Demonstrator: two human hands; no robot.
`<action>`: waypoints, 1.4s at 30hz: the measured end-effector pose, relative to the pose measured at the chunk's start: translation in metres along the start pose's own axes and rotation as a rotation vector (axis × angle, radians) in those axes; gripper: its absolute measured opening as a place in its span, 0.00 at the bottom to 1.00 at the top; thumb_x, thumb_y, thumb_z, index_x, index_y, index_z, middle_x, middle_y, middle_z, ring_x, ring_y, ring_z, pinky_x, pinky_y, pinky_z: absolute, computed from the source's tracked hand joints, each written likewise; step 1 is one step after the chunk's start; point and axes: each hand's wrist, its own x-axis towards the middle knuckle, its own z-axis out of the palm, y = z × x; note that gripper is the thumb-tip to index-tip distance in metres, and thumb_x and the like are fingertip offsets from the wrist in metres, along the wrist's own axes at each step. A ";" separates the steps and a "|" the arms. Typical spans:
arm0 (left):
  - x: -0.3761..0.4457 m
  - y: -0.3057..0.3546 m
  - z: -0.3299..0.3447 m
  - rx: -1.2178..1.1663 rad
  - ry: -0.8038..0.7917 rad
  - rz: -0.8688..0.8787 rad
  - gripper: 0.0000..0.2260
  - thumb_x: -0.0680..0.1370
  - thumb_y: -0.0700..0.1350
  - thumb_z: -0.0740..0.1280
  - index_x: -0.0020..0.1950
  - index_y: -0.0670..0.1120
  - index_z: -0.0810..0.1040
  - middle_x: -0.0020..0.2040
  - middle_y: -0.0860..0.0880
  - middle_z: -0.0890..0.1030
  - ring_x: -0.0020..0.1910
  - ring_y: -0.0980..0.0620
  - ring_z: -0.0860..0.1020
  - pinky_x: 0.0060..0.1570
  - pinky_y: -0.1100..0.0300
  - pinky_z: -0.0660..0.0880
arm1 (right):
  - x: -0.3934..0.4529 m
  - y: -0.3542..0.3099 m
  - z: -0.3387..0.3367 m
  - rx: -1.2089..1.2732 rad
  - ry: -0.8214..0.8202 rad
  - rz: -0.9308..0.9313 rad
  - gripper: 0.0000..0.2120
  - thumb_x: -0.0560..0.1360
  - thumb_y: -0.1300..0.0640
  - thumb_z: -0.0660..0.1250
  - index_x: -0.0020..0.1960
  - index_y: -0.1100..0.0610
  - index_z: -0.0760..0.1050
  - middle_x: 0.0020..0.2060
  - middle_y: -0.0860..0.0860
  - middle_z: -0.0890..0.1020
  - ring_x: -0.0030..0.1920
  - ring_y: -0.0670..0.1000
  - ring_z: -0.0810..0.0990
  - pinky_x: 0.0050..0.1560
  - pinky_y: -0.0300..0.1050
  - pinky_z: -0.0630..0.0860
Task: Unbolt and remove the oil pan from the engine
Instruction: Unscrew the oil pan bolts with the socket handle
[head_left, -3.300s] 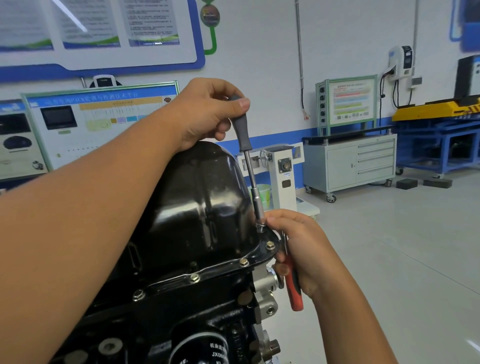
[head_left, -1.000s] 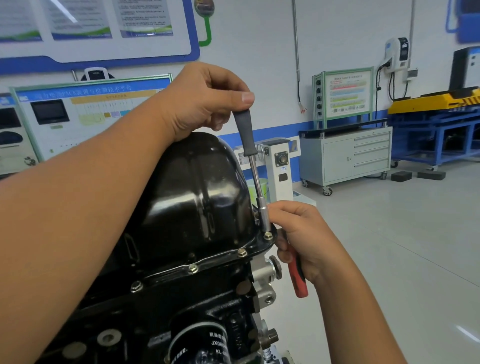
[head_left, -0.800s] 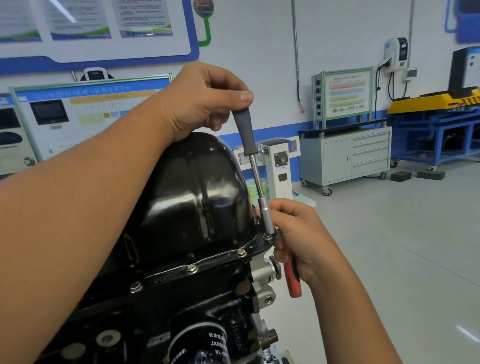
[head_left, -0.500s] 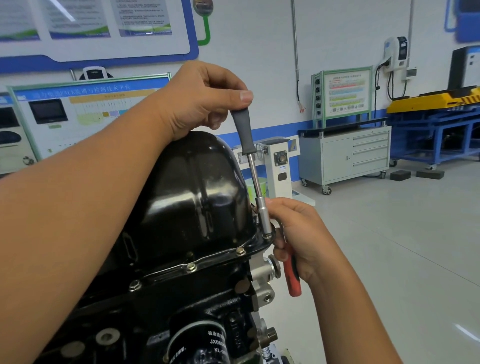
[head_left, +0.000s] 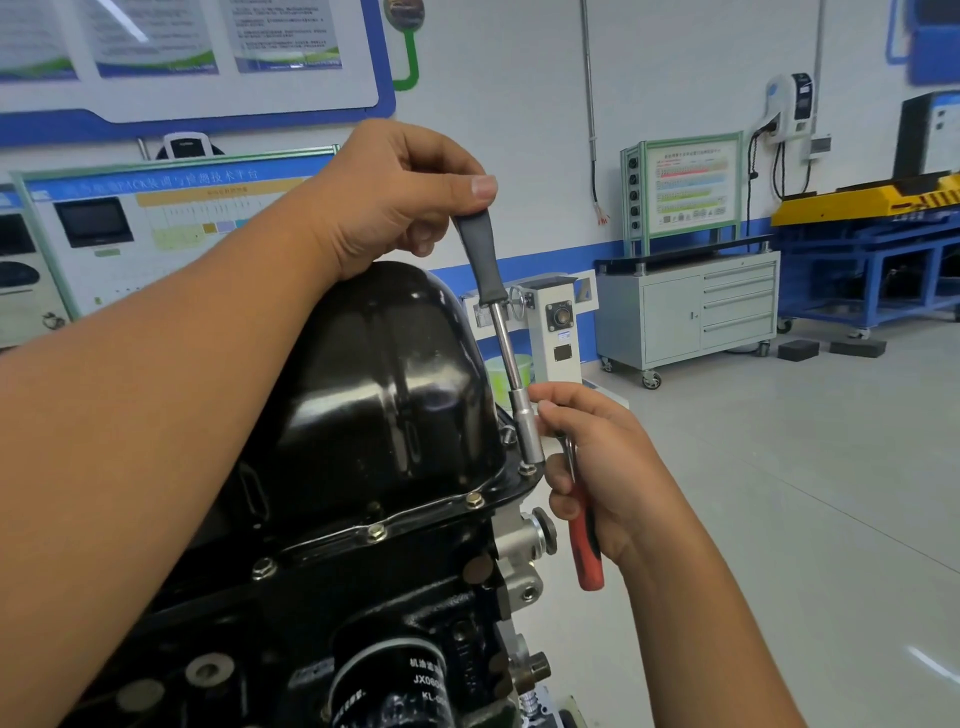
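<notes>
Black-painted engine (head_left: 322, 613), nearest, with a round oil filter (head_left: 395, 686) at its lower front. Seated on top, upside down: glossy black oil pan (head_left: 374, 384), its rim fastened by bolts (head_left: 474, 500) along the near edge. Left hand (head_left: 395, 202), fingers curled round the dark grip of a nut driver (head_left: 506, 332); the driver's socket end sits on the corner bolt (head_left: 528, 469). Right hand (head_left: 608, 467), fingertips pinching the socket, remaining fingers curled round a red-handled tool (head_left: 584, 535) hanging downward. Beyond, on the grey floor (head_left: 779, 493): a white post stand (head_left: 556, 322); a grey drawer cabinet (head_left: 691, 317) on wheels, contents hidden behind closed fronts, carrying a green-framed panel (head_left: 691, 187). Far right, blue frame with yellow top (head_left: 872, 228).
</notes>
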 end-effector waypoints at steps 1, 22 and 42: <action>0.000 0.000 0.000 0.004 -0.007 0.001 0.07 0.70 0.52 0.78 0.43 0.50 0.88 0.32 0.52 0.81 0.26 0.53 0.70 0.28 0.61 0.70 | 0.000 0.000 0.000 -0.002 -0.001 0.000 0.10 0.81 0.60 0.65 0.52 0.51 0.84 0.41 0.51 0.82 0.23 0.49 0.67 0.22 0.37 0.63; -0.004 0.002 -0.002 -0.037 -0.073 -0.019 0.19 0.62 0.63 0.83 0.35 0.52 0.81 0.33 0.50 0.82 0.26 0.56 0.74 0.28 0.62 0.72 | -0.017 -0.014 0.002 -0.149 -0.013 -0.195 0.12 0.76 0.45 0.74 0.41 0.54 0.84 0.26 0.48 0.71 0.24 0.47 0.64 0.25 0.38 0.62; -0.010 0.010 -0.007 -0.236 -0.308 -0.061 0.11 0.76 0.53 0.74 0.54 0.49 0.87 0.54 0.42 0.87 0.32 0.56 0.78 0.40 0.63 0.78 | -0.039 -0.035 0.003 -0.344 -0.090 -0.229 0.08 0.82 0.47 0.67 0.48 0.49 0.81 0.37 0.51 0.81 0.28 0.46 0.67 0.26 0.38 0.62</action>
